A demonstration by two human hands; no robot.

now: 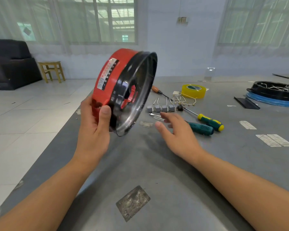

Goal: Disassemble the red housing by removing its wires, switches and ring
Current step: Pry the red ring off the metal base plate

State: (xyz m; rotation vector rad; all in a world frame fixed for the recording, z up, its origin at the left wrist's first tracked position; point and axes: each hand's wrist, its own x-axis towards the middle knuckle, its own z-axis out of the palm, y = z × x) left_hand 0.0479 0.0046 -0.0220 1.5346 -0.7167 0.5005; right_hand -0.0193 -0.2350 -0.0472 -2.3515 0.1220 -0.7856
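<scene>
My left hand (94, 129) grips the red housing (112, 75) by its lower edge and holds it tilted in the air above the table's left side. A black ring (140, 90) sits on the housing's open side, facing right. My right hand (175, 130) hovers over the table with fingers spread and holds nothing, just below the ring's lower rim. Several grey switches (160, 108) lie in a row on the table beyond it. Loose wires (183, 100) lie behind them.
On the grey table (157, 172) lie two green-handled screwdrivers (205, 124), a wooden-handled one (158, 91), a yellow tape roll (193, 91), paper labels (274, 140) and a black tray of wires on a blue ring (274, 93). The table's left edge drops to the tiled floor.
</scene>
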